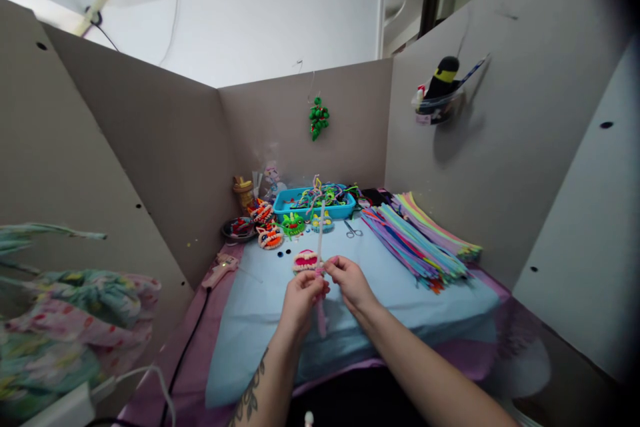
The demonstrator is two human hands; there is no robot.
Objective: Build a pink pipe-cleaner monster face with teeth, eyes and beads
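My left hand (303, 297) pinches a pink pipe cleaner (321, 320) whose lower end hangs below the fingers. A whitish pipe cleaner (321, 230) stands up from the same spot, between my two hands. With thumb and fingertips together, my right hand (349, 278) grips at the base of this whitish piece; exactly where the stems meet is hidden by the fingers. Just behind my hands lies a cream and pink mouth-shaped pipe cleaner piece (305, 261). Two small dark discs (284, 253) lie to its left.
Finished orange (270, 236) and green (293, 224) faces sit before a blue tray (310, 213) of pipe cleaner scraps. Scissors (353, 229) lie nearby. Colourful pipe cleaner bundles (425, 247) fill the right side. A corded glue gun (221, 271) is at left; grey panels (310, 160) enclose the table.
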